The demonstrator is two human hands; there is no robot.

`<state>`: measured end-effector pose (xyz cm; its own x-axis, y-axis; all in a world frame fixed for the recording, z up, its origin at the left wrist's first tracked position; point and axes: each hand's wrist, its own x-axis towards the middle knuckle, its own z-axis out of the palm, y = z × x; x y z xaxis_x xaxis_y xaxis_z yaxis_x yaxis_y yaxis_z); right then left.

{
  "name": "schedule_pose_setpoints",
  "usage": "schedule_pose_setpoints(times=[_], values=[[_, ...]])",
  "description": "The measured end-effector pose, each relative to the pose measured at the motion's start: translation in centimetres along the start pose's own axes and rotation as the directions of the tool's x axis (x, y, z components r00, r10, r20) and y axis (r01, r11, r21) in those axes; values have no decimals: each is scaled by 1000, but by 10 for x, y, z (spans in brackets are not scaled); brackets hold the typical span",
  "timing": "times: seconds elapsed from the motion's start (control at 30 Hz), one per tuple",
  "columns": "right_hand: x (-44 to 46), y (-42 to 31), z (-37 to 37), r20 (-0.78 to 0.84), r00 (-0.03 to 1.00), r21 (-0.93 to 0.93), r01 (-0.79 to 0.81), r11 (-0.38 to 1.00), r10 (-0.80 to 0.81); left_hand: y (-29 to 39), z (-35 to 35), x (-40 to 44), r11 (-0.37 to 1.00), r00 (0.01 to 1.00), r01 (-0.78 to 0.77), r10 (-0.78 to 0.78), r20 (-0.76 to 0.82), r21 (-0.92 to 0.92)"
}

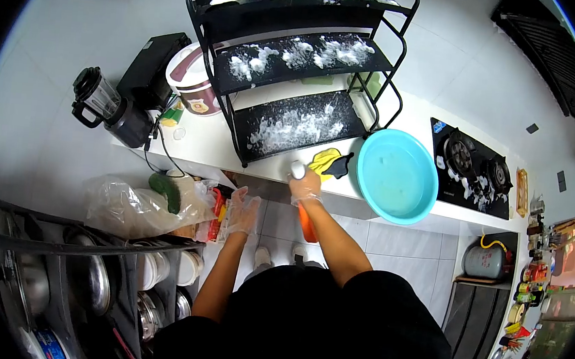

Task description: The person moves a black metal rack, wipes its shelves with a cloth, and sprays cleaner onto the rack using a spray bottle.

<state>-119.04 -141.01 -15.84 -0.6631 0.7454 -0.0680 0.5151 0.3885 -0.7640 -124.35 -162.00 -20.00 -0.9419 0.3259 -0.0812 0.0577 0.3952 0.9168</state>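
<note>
My right hand (306, 185), in a clear plastic glove, is closed around the neck of an orange spray bottle (307, 225) with a white head. My left hand (244, 211), gloved the same way, hangs lower down with its fingers apart and nothing in it. In front of both hands stands a black three-tier rack (231, 82) on the white counter (198, 150). White foam (298, 131) lies in patches on all its tiers. A crumpled yellow and black cloth (330, 163) rests at the counter's edge, just beyond the bottle. To its right sits a light blue basin (364, 179) holding water.
A rice cooker (198, 90), a black box-shaped appliance (148, 65) and a blender (106, 105) stand left of the rack. The foam-spotted gas stove (448, 183) is at right. At lower left, a plastic bag (117, 209) tops a shelf (124, 251) of pots.
</note>
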Motion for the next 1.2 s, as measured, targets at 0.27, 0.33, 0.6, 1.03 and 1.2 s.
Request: schedule_pose_setpoints(times=[0.27,0.33,0.6,1.03,1.2], values=[[17,23,-15,-114,983,18,-143,990,144,17,-1,-8,997,998,58,-57,-5,47],[13,21,-24,-147,989,60,-10,998,19,8,3,-8,998,998,52,-52,18,26],[-27,6,-47,-33,975,112,223,968,-221,42,25,-12,992,985,123,-123,117,5],[12,45,-96,-283,956,582,106,806,78,86,63,-32,992,984,124,-126,124,21],[44,27,-172,-129,940,890,-31,455,316,62,91,-30,992,978,106,-92,189,-65]])
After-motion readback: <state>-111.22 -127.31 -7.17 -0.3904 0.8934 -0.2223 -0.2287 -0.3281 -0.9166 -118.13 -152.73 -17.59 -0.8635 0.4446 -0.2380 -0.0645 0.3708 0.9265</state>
